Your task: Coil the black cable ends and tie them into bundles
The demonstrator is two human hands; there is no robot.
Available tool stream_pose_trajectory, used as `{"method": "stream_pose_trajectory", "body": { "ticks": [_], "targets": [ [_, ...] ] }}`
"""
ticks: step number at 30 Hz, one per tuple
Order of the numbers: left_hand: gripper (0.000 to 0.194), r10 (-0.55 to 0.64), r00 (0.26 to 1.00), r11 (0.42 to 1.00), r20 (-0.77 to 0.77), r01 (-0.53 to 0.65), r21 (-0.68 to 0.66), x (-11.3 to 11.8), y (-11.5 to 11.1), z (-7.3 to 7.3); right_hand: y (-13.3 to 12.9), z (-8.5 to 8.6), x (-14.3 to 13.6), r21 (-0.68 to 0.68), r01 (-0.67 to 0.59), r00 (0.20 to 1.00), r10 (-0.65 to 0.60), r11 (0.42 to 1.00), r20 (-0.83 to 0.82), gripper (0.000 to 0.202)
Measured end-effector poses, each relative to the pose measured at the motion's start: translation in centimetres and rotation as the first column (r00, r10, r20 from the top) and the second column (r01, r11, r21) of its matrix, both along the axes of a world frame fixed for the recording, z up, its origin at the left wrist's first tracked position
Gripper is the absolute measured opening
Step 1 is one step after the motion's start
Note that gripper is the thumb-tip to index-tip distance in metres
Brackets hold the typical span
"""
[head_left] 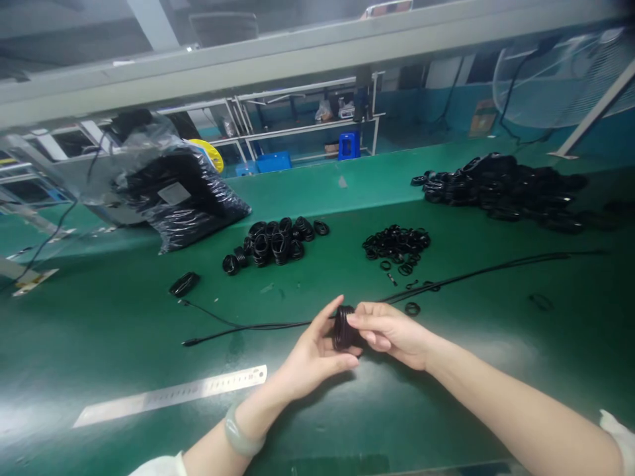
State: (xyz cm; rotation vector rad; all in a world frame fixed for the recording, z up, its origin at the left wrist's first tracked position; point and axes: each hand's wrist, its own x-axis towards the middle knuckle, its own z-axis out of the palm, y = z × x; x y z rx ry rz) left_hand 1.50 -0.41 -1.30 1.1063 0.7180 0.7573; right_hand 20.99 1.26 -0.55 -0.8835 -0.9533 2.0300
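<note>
A small coil of black cable is held between my two hands, just above the green table. My left hand cups it from the left, with the fingers behind and the thumb below. The fingers of my right hand pinch the coil's upper right side. Behind my hands, long straight black cables lie across the table, their connector ends at the left. A loose black ring lies just beyond my right hand, near a pile of small black rings.
Several coiled cables stand grouped at centre left, with a single coil apart. A steel ruler lies front left. At the back are a plastic bag of black goods and a large heap of black coils. A shelf beam crosses above.
</note>
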Motion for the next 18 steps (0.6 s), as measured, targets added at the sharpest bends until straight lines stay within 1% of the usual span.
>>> {"method": "stream_pose_trajectory", "body": {
  "ticks": [1, 3, 5, 9, 11, 15, 18],
  "targets": [
    [0.088, 0.021, 1.0, 0.999, -0.017, -0.021, 0.026, 0.18, -0.02, -0.04, -0.1, 0.01, -0.17, 0.014, 0.008, 1.0, -0.008, 1.0, 0.017, 0.043],
    [0.071, 0.05, 0.998, 0.996, -0.045, -0.047, 0.07, 0.33, -0.02, -0.08, -0.29, 0.04, -0.46, 0.05, 0.007, 0.998, -0.01, 0.999, 0.06, 0.045],
    [0.065, 0.064, 0.996, 0.994, -0.068, -0.058, 0.092, 0.29, -0.02, -0.09, -0.45, 0.08, -0.63, 0.085, 0.005, 0.993, -0.015, 0.996, 0.116, 0.046],
    [0.072, 0.067, 0.987, 0.995, -0.148, -0.056, 0.076, 0.15, -0.13, 0.06, -0.57, 0.2, -0.59, 0.139, -0.002, 0.976, -0.029, 0.99, 0.217, 0.043],
    [0.074, 0.063, 0.982, 0.997, -0.179, -0.054, 0.054, 0.14, -0.22, 0.21, -0.52, 0.24, -0.44, 0.171, -0.024, 0.967, -0.021, 0.985, 0.253, 0.044],
    [0.078, 0.045, 0.984, 0.999, -0.175, -0.042, 0.02, 0.18, -0.32, 0.43, -0.39, 0.06, -0.35, 0.21, -0.048, 0.961, -0.011, 0.977, 0.275, 0.044],
    [0.077, 0.037, 0.987, 0.998, -0.157, -0.028, 0.058, 0.19, -0.31, 0.49, -0.34, -0.11, -0.53, 0.218, -0.042, 0.954, -0.026, 0.975, 0.3, 0.046]
  ]
}}
